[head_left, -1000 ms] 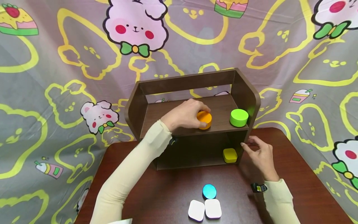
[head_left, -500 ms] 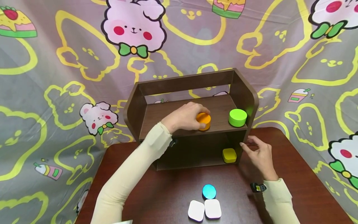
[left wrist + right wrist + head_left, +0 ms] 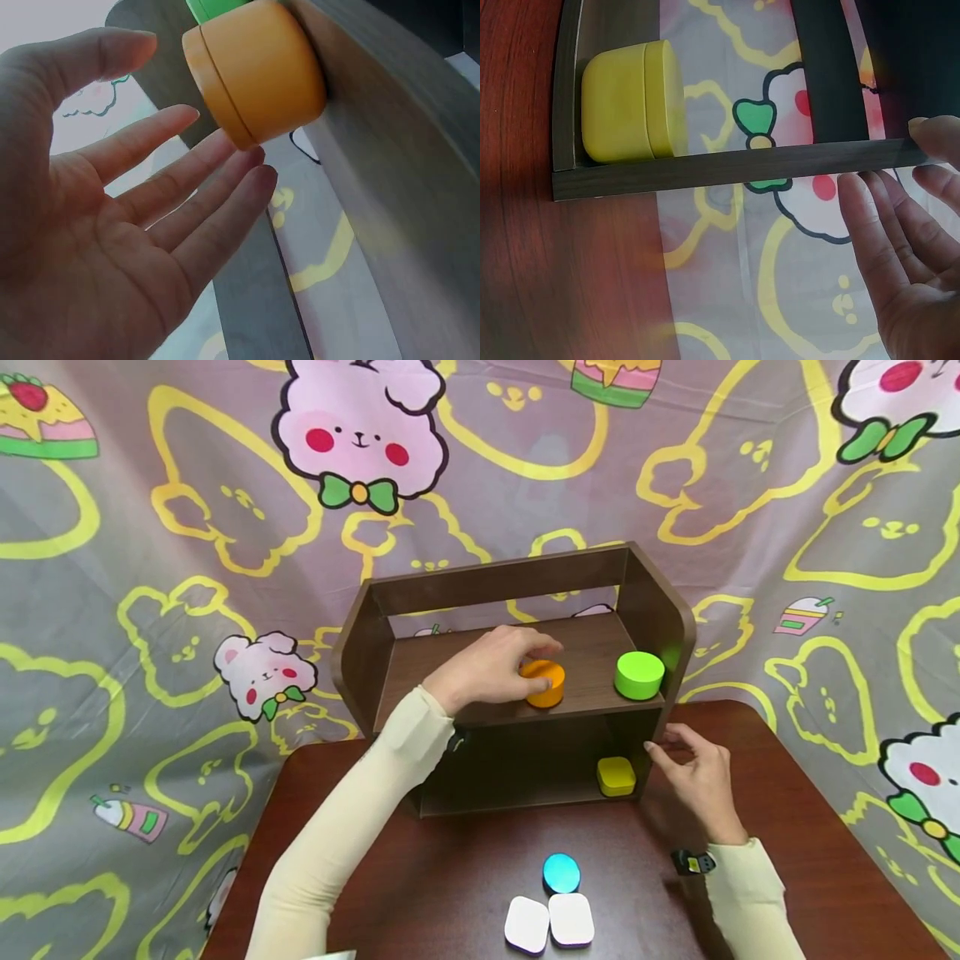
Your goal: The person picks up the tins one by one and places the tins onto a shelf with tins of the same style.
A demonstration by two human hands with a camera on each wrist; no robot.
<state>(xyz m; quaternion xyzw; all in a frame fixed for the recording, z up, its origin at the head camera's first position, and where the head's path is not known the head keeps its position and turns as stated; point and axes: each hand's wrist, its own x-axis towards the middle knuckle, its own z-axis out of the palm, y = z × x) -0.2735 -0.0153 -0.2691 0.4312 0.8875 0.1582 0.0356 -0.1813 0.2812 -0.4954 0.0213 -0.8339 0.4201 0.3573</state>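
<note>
Gently now, I am resting my left hand (image 3: 491, 672), fingers spread loose, beside the orange jar (image 3: 544, 682) on the upper shelf (image 3: 442, 664), while my relaxed right hand (image 3: 693, 777) is steadying the shelf's side.

Upright orange jar (image 3: 543, 682) on upper shelf (image 3: 450, 672)

The shelf (image 3: 510, 577) stands at the back of the table (image 3: 787, 827). On its upper board sit two round tubs: one (image 3: 543, 682) mid-board, the other (image 3: 640, 675) to its right, at the shelf's right end. In the lower bay, a square tub (image 3: 617, 776) sits in the right corner. Before the shelf, a disc (image 3: 562, 872) lies on the table, with two pads (image 3: 549, 923) side by side just nearer, touching.

The left hand (image 3: 491, 668) lies over the mid-board tub; the right hand (image 3: 693, 777) is at the shelf's right wall.
</note>
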